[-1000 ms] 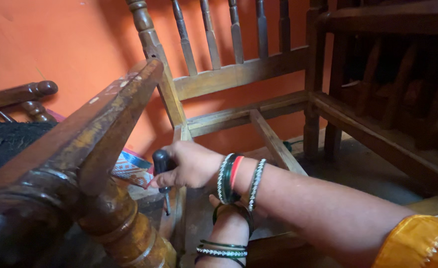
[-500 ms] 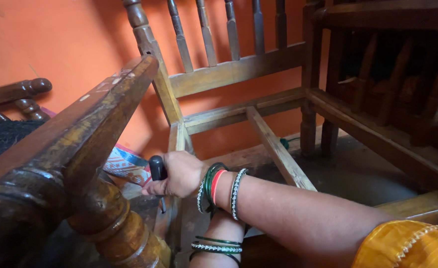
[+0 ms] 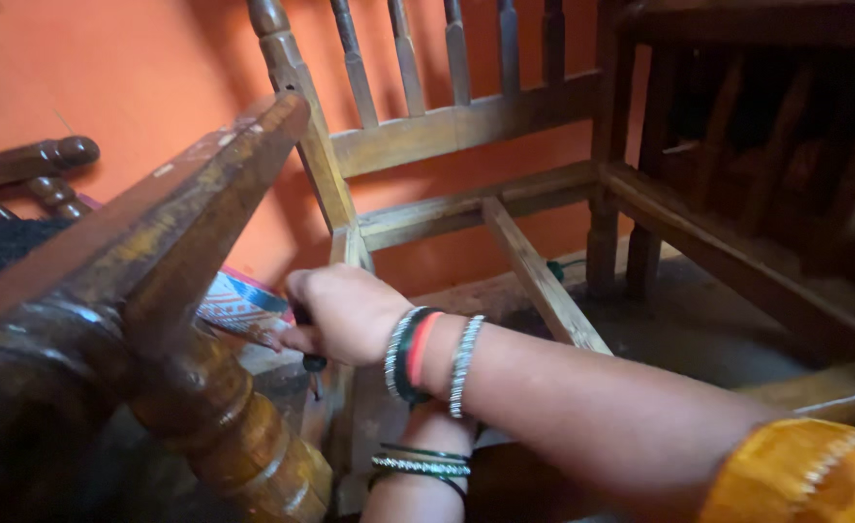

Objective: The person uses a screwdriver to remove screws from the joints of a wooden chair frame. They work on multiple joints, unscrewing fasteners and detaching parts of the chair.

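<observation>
Head view. Centre of the frame: the right hand (image 3: 345, 312) is closed in a fist around the black handle of a screwdriver (image 3: 309, 360), whose short shaft shows just below the fist, pointing down at the seat rail (image 3: 348, 254) of a wooden chair frame (image 3: 466, 126). The tip itself is hidden behind the armrest, so its seat in a screw cannot be told. The left hand is out of sight under the right forearm; only its wrist (image 3: 425, 463) with bangles (image 3: 419, 469) shows at bottom centre, so its grip cannot be told.

To do this step well, in my judgement, the shaft should stay in line with the screw, the fist pressing down along it while turning, and the lower hand steadying the rail so the tip does not slip out.

Materials: the frame is bare, worn timber, pale and scuffed along the rails, with turned spindles at upper centre. The armrest (image 3: 137, 252) at left is dark, glossy varnished wood, chipped along its edge, on a bulbous turned post (image 3: 243, 436). The wall (image 3: 108, 77) is flat matt orange. A striped printed packet (image 3: 238, 310) lies just behind the fist. Right-wrist bangles (image 3: 427, 353) are green, red and silvery; an orange sleeve (image 3: 805, 475) sits at lower right.
</observation>
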